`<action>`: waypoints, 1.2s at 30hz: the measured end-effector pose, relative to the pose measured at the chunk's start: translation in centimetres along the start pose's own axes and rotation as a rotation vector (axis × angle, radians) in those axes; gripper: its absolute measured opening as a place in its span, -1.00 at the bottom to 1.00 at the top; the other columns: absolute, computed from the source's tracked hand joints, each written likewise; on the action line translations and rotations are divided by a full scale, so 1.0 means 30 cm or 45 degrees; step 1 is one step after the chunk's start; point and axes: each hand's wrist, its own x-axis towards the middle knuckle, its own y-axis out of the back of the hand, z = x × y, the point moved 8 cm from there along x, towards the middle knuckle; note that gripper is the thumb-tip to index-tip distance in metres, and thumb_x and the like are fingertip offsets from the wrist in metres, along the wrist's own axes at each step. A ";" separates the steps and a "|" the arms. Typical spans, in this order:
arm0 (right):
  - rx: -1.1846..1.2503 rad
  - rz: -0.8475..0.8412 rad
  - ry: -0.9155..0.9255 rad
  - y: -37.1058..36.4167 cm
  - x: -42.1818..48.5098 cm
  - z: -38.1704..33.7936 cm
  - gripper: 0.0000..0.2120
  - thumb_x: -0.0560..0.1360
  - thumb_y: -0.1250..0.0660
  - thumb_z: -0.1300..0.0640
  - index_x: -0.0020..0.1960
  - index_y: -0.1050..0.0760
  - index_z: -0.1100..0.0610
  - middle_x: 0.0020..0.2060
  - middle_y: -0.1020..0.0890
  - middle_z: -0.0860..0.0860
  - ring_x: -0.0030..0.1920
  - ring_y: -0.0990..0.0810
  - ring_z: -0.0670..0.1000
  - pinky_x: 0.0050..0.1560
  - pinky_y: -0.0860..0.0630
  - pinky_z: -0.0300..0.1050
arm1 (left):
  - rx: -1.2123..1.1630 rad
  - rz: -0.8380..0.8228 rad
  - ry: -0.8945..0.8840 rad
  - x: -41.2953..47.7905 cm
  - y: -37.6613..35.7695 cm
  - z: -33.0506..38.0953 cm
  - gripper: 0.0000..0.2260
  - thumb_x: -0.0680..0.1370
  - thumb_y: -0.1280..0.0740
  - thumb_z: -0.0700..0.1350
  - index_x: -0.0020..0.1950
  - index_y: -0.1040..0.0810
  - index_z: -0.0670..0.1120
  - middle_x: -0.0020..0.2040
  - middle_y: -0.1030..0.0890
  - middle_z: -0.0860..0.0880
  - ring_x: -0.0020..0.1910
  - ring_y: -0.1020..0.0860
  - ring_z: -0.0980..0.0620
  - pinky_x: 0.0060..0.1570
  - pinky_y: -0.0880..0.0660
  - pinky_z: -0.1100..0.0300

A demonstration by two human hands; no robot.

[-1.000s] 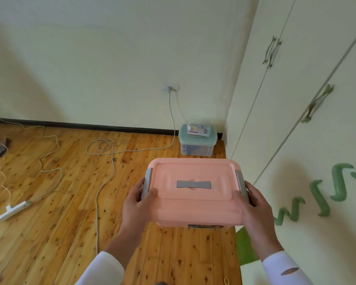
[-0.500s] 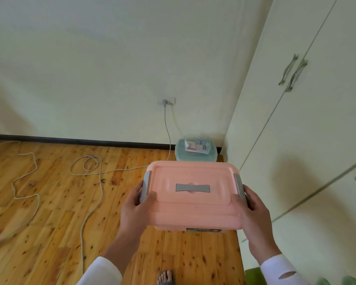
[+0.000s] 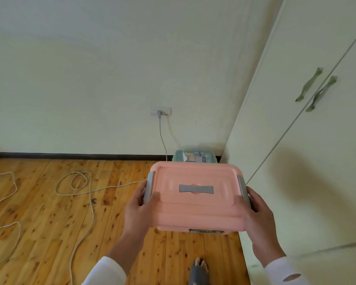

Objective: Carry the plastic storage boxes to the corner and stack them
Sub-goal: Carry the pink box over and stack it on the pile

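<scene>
- While cable (image 3: 84,194) loops lie on the wood floor (image 3: 39,223) at left, left hand (image 3: 139,210) is clamped on the pink box (image 3: 195,199) at its left grey latch.
- Pink box is held level in mid-air, lid up, long axis running left-right, near edge twd the person.
- Right hand (image 3: 258,218) is clamped on the right end.
- Teal box (image 3: 194,158) sits in the corner by the wardrobe (image 3: 306,161), just beyond pink box.
- Vs 0.5 s ago: corner and teal box are closer; grip is unchanged.
</scene>
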 end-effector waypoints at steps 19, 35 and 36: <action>-0.012 -0.004 -0.085 -0.034 0.873 -0.072 -0.72 0.49 -0.36 0.08 0.14 -0.55 -0.23 -0.08 -0.66 -0.19 -0.03 -0.64 -0.04 -0.05 -0.64 0.07 | 0.076 0.029 0.031 0.668 -0.494 0.151 -0.55 0.54 -0.38 0.00 0.42 -0.40 0.14 0.19 -0.59 0.06 0.08 -0.58 0.04 -0.15 -0.55 0.18; -0.115 0.014 -0.160 -0.288 1.360 -0.116 -0.72 0.53 -0.34 0.02 0.21 -0.48 -0.21 0.01 -0.61 -0.18 0.00 -0.59 -0.08 -0.17 -0.55 -0.16 | 0.112 0.012 0.171 1.206 -0.602 0.200 -0.58 0.55 -0.38 -0.05 0.37 -0.40 0.21 0.12 -0.61 0.12 0.05 -0.58 0.06 -0.19 -0.54 0.16; -0.114 0.017 -0.161 -0.311 1.393 -0.123 -0.72 0.53 -0.34 0.01 0.21 -0.48 -0.22 0.01 -0.61 -0.19 0.00 -0.59 -0.09 -0.18 -0.55 -0.17 | 0.106 0.007 0.177 1.247 -0.604 0.206 -0.57 0.55 -0.38 -0.05 0.38 -0.39 0.20 0.12 -0.61 0.12 0.05 -0.57 0.07 -0.19 -0.53 0.18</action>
